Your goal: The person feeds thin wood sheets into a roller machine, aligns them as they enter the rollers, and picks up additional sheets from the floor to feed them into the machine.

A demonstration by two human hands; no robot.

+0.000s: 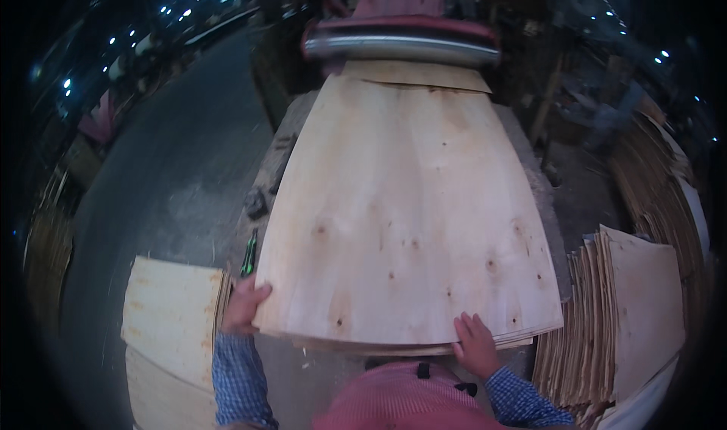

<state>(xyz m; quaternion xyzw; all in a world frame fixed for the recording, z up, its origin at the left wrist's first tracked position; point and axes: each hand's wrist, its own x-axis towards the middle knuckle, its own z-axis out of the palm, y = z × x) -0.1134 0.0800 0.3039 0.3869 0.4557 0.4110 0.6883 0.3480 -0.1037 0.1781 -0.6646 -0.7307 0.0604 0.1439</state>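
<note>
1. While the left hand [244, 307] touches the near left corner of a pale, knotted wood sheet [409, 203], thumb over the edge, I cannot tell whether it grips.
2. The right hand [475, 345] lays its fingers on the near edge; any hold underneath is hidden.
3. The sheet tops a pile on a grey bench [549, 212], before a shiny roller [401, 45].
4. Just beyond the left hand lies a green-and-black tool [249, 253]; sheet stacks [644, 309] flank both sides.
</note>
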